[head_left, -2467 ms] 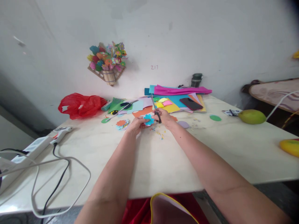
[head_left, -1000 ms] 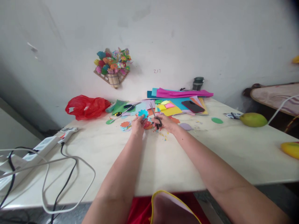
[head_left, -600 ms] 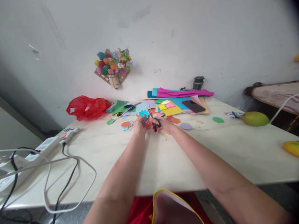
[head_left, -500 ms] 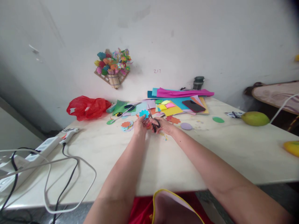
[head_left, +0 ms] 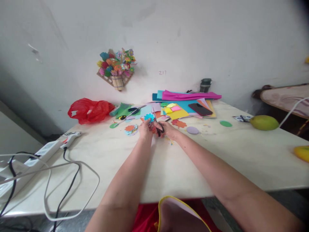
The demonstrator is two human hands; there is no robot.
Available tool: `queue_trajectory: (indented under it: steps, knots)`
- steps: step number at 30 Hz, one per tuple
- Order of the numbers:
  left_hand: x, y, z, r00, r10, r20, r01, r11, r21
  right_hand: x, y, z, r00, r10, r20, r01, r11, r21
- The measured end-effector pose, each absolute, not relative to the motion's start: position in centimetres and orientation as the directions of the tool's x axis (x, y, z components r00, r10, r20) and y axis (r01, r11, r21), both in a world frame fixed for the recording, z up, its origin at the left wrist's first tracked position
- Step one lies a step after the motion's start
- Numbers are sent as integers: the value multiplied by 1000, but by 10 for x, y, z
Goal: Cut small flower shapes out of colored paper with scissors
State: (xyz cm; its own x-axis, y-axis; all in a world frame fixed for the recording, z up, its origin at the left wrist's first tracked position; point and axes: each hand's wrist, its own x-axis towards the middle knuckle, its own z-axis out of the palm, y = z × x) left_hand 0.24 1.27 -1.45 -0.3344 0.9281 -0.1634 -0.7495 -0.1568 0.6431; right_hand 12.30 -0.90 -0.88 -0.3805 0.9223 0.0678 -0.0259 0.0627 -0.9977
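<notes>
My left hand (head_left: 145,128) pinches a blue scalloped paper piece (head_left: 149,117) above the middle of the table. My right hand (head_left: 166,129) is closed round the black handles of a pair of scissors (head_left: 159,129), whose blades point up and away, beside the blue paper. Small paper scraps (head_left: 171,141) lie just below the hands. On the left is a pile of cut paper pieces with an orange one (head_left: 130,128) on top. Orange scalloped pieces (head_left: 179,123) and a lilac oval (head_left: 192,130) lie to the right.
Coloured sheets (head_left: 181,113) and a phone (head_left: 200,109) lie at the back. A second pair of scissors (head_left: 134,110) and a red plastic bag (head_left: 90,110) are back left. A power strip (head_left: 45,153) with cables is at left; a green oval (head_left: 225,123) and mango (head_left: 264,122) at right.
The scissors in my right hand have shifted slightly left, closer to the blue paper. My left hand keeps its hold on the paper.
</notes>
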Motion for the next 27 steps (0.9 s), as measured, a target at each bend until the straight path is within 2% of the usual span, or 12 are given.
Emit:
queue_trajectory:
  steps: [4, 27]
  knots:
    - [6, 10, -10, -369, 904, -216, -743, -148, 653, 123, -7, -12, -392, 917, 73, -2, 79, -997]
    - [9, 10, -12, -398, 892, -212, -716, -158, 680, 123, -1, -16, -360, 931, 56, 69, 87, -994]
